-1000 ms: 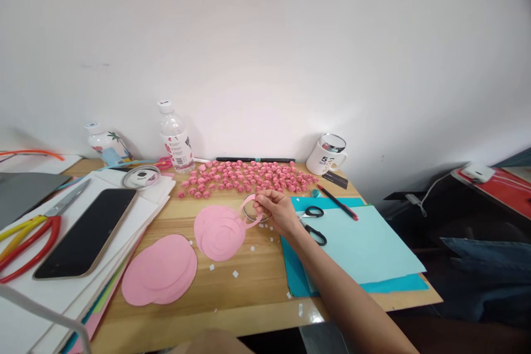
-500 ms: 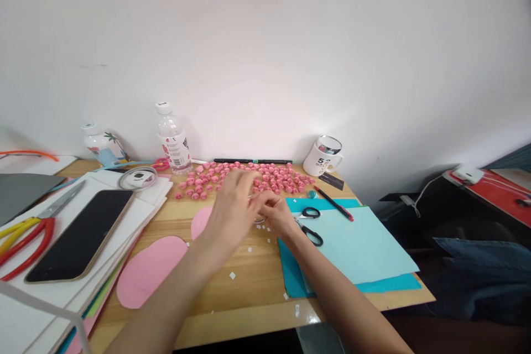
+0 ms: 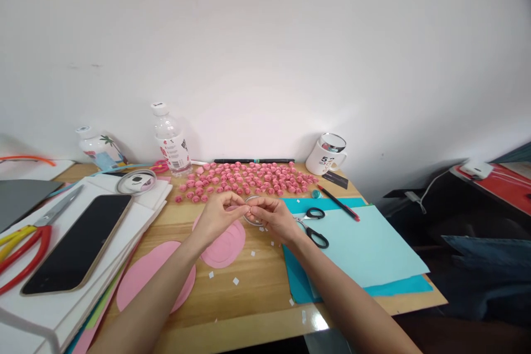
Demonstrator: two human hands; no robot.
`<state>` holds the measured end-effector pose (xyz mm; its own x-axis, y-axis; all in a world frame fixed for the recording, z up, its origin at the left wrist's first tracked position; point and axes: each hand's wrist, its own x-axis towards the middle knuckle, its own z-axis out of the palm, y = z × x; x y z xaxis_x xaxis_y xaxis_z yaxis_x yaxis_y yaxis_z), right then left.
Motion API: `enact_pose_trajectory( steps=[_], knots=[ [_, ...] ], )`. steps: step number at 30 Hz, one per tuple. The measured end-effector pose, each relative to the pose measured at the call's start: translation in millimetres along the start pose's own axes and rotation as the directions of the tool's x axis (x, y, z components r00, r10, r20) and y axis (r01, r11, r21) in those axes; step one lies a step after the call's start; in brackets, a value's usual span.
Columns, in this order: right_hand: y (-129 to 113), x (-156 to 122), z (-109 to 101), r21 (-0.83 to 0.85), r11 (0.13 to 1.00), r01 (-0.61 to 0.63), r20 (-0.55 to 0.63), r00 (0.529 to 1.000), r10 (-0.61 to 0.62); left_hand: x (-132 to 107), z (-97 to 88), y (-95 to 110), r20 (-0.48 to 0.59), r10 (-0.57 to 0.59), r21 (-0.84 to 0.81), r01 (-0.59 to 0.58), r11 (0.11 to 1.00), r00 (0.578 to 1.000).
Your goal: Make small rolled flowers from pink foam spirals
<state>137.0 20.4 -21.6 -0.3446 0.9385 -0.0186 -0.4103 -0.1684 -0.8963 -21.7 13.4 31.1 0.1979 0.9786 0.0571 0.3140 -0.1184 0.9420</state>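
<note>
On the left of the tabletop (image 3: 232,310), a white paper stack (image 3: 143,202) carries yellow-and-red scissors (image 3: 42,226) and a phone (image 3: 78,246), with the larger pink paper discs (image 3: 139,274) just beside it, partly under the left forearm. At centre, the left hand (image 3: 222,217) overlaps the second group of pink discs (image 3: 226,246) and meets the right hand (image 3: 277,220) in front of the rolled pink pieces (image 3: 251,175), fingertips pinched narrow and touching; what lies between them cannot be told. Rightward, black-handled scissors (image 3: 310,232) rest partly on the light blue sheet (image 3: 365,249), near the white mug (image 3: 321,158).
</note>
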Motion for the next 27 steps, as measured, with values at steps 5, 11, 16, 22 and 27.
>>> enact_pose_trajectory(
  steps=[5, 11, 16, 22, 27],
  knots=[
    [2, 1, 0, -0.011, 1.0, 0.008, -0.053, 0.999, -0.008, 2, 4.0, -7, -0.018, -0.055, -0.023, 0.054, 0.998, 0.998],
    [0, 3, -1, 0.053, 0.997, -0.062, -0.11, 0.992, 0.068, 1, 9.9, -19, 0.045, -0.108, -0.16, 0.114, 0.981, 0.993],
    [-1, 4, -4, 0.131, 0.984, -0.122, -0.086, 0.987, 0.134, 0, 10.7, -22, 0.015, -0.072, -0.182, 0.073, 0.981, 0.997],
    [1, 3, -7, 0.116, 0.984, -0.135, -0.027, 0.99, 0.139, -3, 11.7, -19, 0.042, -0.143, -0.225, 0.148, 0.963, 0.989],
    [1, 3, -4, 0.107, 0.988, -0.113, -0.015, 0.993, 0.115, -5, 13.0, -19, 0.02, -0.176, -0.319, 0.173, 0.932, 0.984]
  ],
)
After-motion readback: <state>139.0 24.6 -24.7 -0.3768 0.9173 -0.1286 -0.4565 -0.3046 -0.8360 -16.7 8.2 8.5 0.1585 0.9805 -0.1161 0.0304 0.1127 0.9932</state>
